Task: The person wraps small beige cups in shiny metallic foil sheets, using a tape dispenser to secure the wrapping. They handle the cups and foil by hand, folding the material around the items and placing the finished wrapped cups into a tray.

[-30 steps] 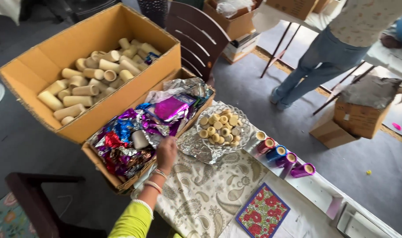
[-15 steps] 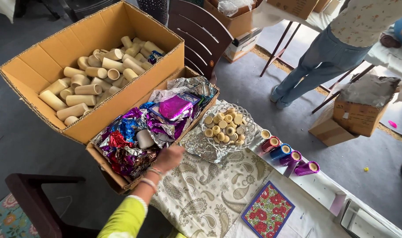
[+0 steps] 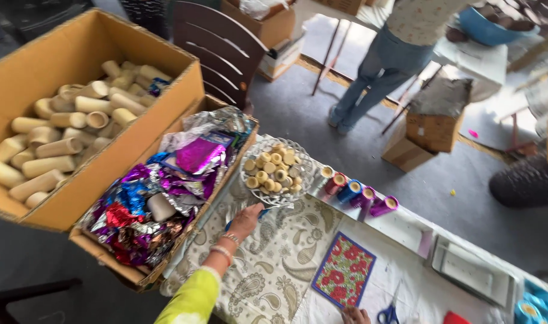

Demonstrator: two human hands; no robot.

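**A:** Status on L hand (image 3: 245, 221)?

**B:** It's down on the paisley tablecloth (image 3: 268, 270), fingers curled over a slim blue item (image 3: 229, 227). Can't tell if the grip is actually closed, the frame's blurry. Could be a pen or a tool handle, not sure which.

**A:** Where exactly?

**B:** Near table edge, between the box of foil wrappers (image 3: 160, 210) and the glass plate of small rolls (image 3: 275, 173). It's lying flat, just below the plate rim.

**A:** Orientation?

**B:** Long axis runs diagonal, roughly parallel to the foil box side. One end sticks out on the wrist side and the other pokes out past the fingers, pointing toward the plate.

**A:** Step?

**B:** Looks like the pick-up stage, IMO: hand is on the item, no lift visible.

**A:** Next move needs?

**B:** A firm pinch at mid-length, then lift straight up. Plate rim is close to the far end, so keep clear of it.

**A:** R hand?

**B:** R hand (image 3: 355, 315) is at the frame bottom, cropped. It's beside the blue-handled scissors (image 3: 389, 314) and below the floral card (image 3: 344, 270). Can't tell if it's open or closed.
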